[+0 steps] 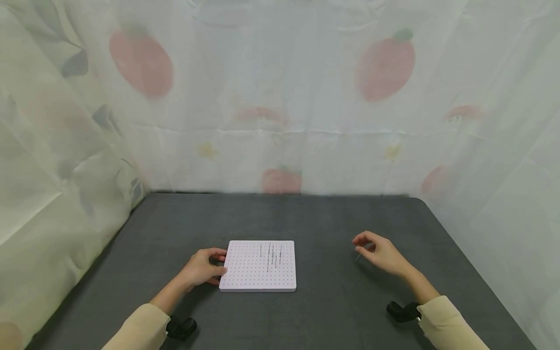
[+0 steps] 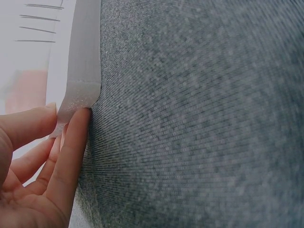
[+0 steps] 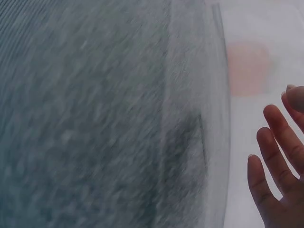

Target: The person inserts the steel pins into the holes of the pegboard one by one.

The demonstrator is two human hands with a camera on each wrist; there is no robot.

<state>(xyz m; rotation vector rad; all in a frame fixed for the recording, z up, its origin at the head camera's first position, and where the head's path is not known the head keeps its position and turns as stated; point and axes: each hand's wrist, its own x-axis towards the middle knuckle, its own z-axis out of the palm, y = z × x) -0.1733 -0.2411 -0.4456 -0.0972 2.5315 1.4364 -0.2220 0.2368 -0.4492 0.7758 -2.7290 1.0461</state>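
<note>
A white board (image 1: 245, 277) with rows of small holes lies on the dark table. Several thin dark pins (image 1: 268, 260) stand in its upper right part; in the left wrist view some pins (image 2: 39, 19) stick out from its face. My left hand (image 1: 200, 267) grips the board's left edge, thumb (image 2: 28, 126) on the upper face and fingers (image 2: 71, 156) against the side and underneath. To the right, apart from the board, my right hand (image 1: 379, 253) holds a thin pin (image 1: 358, 256) by the fingertips. Its other fingers (image 3: 273, 156) are spread; the pinch itself is mostly hidden.
The dark grey tabletop (image 1: 323, 311) surrounds the board. A pale curtain (image 1: 280, 97) with fruit prints hangs behind the far edge and down both sides. Black wrist devices (image 1: 181, 328) sit at the cuffs of cream sleeves (image 1: 142, 328).
</note>
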